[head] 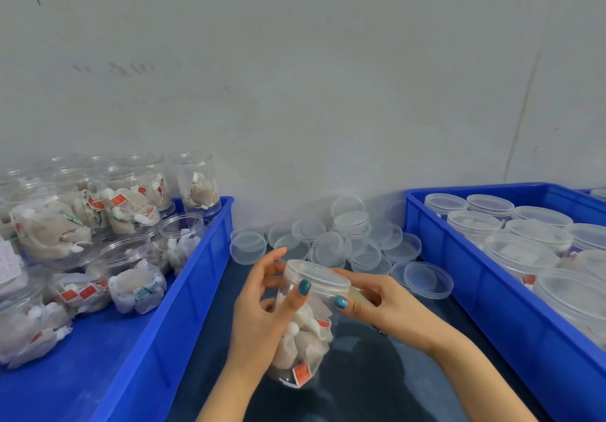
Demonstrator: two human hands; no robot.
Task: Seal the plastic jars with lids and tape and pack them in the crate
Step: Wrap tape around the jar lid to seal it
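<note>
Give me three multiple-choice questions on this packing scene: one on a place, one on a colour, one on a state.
1. Where do the loose lids lie?
A) inside a crate
B) between the left crate and the right crate
C) on the floor
2. What colour are both crates?
A) blue
B) green
C) red
3. The held jar is:
A) empty
B) open
C) filled and lidded
Answers:
B: they pile up between the crates.
A: both walls are blue.
C: a lid caps it over sachets.
</note>
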